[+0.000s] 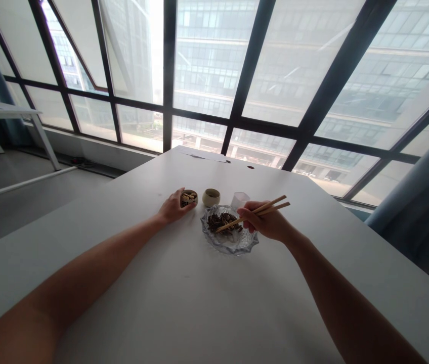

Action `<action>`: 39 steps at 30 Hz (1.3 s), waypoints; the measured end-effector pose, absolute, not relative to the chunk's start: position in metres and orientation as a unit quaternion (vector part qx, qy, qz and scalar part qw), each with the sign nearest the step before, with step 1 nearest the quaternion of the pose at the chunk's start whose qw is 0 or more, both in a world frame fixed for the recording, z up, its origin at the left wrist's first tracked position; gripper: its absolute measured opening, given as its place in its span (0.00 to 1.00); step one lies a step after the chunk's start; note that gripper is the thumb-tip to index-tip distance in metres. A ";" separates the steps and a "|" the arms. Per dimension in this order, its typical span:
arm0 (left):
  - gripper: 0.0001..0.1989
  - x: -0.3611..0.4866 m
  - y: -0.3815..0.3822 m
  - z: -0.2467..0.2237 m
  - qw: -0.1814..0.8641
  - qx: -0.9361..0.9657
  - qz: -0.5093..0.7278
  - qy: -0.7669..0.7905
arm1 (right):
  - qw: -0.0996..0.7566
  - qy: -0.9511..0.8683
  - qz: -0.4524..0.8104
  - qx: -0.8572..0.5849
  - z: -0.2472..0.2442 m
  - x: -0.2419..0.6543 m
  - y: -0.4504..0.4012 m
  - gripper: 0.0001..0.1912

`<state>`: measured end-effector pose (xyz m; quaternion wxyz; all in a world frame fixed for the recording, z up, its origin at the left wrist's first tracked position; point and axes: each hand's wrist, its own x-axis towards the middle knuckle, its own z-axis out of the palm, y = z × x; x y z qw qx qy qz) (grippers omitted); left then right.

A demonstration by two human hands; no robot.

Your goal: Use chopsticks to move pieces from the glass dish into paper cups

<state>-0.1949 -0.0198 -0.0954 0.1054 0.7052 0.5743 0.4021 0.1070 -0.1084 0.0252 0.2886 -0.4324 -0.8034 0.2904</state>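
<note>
My left hand (172, 208) is wrapped around a small round cup (195, 200). Inside the cup are light brown pieces that look like peanuts in shells (188, 195). My right hand (266, 221) grips a pair of wooden chopsticks (272, 203). Their tips reach down to a heap of dark, slender pieces, like sunflower seeds (219, 221), in a clear glass dish (237, 248) with a wavy rim. Whether the tips pinch a piece is too small to tell.
Behind the dish stand a second small beige cup (211, 198) and a clear plastic container (239, 198), partly hidden by my right hand. All rest on a white table (154, 293). Paper (203, 154) lies at the far edge, near two dark holes. Another white table (5, 108) is at left.
</note>
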 end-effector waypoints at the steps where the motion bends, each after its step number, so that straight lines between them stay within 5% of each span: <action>1: 0.40 -0.195 -0.020 -0.096 0.105 0.705 0.403 0.574 | 0.286 -0.804 0.291 -0.431 0.025 0.107 -0.108 0.23; 15: 0.35 -0.171 -0.024 -0.059 -0.006 0.779 0.349 0.521 | 0.332 -0.774 0.310 -0.442 0.022 0.113 -0.101 0.31; 25: 0.40 -0.130 0.018 -0.026 0.075 0.833 0.107 0.538 | 0.498 -0.654 0.359 -0.442 0.018 0.132 -0.077 0.34; 30: 0.44 -0.127 0.026 -0.030 0.052 0.842 0.137 0.519 | 0.609 -0.534 0.394 -0.435 0.014 0.140 -0.063 0.31; 39: 0.33 -0.124 0.023 -0.031 -0.020 0.864 0.151 0.479 | 0.678 -0.487 0.335 -0.437 -0.004 0.124 -0.054 0.30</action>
